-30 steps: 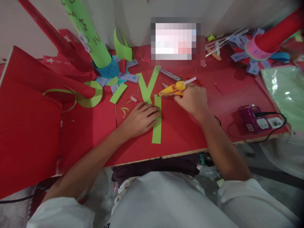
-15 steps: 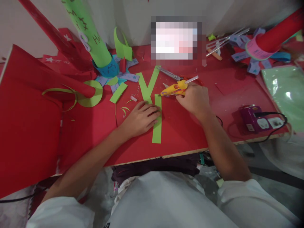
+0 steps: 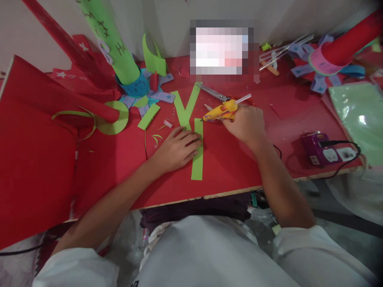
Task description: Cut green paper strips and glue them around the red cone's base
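Note:
My right hand (image 3: pixel 247 122) grips a yellow hot glue gun (image 3: pixel 220 111) with a clear glue stick (image 3: pixel 243 99) poking out of its back. The nozzle points left, at the top end of a straight green paper strip (image 3: pixel 197 169). My left hand (image 3: pixel 183 149) lies flat with its fingers out, across the strip's left side and the lower end of a V-shaped green paper piece (image 3: pixel 183 109). Its fingers cover where the two pieces come close. Scissors (image 3: pixel 218 95) rest just beyond the glue gun.
Left stand a green paper tube (image 3: pixel 127 67) in a blue base and a large red sheet (image 3: pixel 36 159). A purple power box (image 3: pixel 320 149) with a black cord sits right, near a clear plastic packet (image 3: pixel 356 111). A red tube (image 3: pixel 353 40) leans at the back right.
The glue gun has shifted very slightly to the right, its nozzle still by the strip's top end. My left hand stays in place on the paper.

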### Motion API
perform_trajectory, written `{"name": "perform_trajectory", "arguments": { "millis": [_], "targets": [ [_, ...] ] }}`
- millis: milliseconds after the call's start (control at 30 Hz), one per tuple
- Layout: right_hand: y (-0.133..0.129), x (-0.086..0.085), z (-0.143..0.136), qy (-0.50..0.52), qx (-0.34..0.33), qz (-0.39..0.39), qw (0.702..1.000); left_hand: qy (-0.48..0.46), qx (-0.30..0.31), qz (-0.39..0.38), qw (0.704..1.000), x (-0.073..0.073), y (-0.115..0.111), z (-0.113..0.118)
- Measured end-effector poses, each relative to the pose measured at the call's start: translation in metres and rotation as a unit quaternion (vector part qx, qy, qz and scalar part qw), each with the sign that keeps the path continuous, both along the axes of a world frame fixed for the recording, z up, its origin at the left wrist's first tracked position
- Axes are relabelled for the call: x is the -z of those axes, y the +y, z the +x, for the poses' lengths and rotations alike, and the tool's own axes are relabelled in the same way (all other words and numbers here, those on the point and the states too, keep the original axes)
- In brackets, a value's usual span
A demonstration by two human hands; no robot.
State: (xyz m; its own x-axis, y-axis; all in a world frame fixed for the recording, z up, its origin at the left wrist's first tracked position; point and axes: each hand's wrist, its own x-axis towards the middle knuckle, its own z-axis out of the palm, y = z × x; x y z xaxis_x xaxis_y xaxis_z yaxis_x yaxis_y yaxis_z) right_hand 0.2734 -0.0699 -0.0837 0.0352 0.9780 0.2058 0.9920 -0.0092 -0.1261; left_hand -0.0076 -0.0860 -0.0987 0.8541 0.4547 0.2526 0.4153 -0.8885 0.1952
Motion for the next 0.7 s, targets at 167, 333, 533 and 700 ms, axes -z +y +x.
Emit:
{"name": "perform_trajectory", "arguments": {
  "millis": [167, 333, 533, 700],
  "targets": [
    [0.0014, -0.0009, -0.0053, 0.012, -0.006, -0.018, 1.000, 0.004, -0.001, 0.005, 1.000, -0.0002, -0.0002, 0.0004],
    [0.0017, -0.0007, -0.0016, 0.015, -0.004, -0.010, 1.000, -0.003, -0.003, -0.005, 1.000, 0.0000, -0.0003, 0.0002],
    [0.0018, 0.0018, -0.0033, 0.007, -0.013, 0.004, 1.000, -0.003, -0.004, -0.008, 1.000, -0.0006, -0.0002, 0.0002],
    [0.0024, 0.0018, -0.0012, 0.013, -0.015, 0.005, 1.000, -0.010, -0.006, -0.024, 1.000, -0.0007, -0.0003, 0.0004]
  ]
}}
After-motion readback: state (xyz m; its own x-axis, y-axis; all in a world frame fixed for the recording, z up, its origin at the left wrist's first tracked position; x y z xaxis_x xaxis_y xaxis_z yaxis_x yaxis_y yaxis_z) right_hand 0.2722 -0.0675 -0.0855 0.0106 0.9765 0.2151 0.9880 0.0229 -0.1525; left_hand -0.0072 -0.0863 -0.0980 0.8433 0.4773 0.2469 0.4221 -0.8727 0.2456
